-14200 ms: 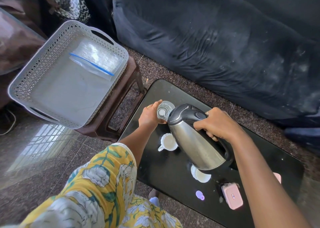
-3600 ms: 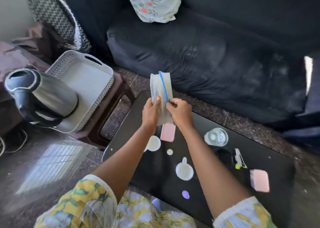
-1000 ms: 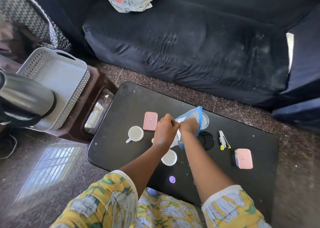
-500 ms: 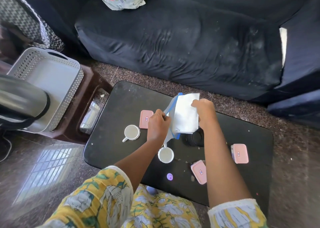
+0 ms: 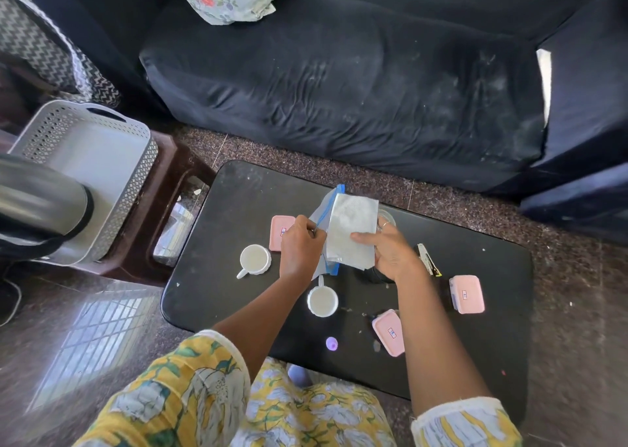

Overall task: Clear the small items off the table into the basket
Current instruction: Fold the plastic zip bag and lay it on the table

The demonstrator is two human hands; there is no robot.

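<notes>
Clear blue-sealed plastic zip bag [image 5: 350, 235] hangs over the black table [image 5: 238, 191], apparently mid-pickup, left hand [image 5: 300, 246] pinching its seal, right hand [image 5: 390, 252] clasping its face; next, probably carry it to the grey perforated basket [image 5: 134, 188].

The clear blue-sealed plastic zip bag [image 5: 351, 239], low over the black table [image 5: 217, 276] a second ago, is now raised above it, the right hand [image 5: 390, 254] lower on its front. A third pink lidded box [image 5: 389, 332] now lies by the table's near edge.
</notes>
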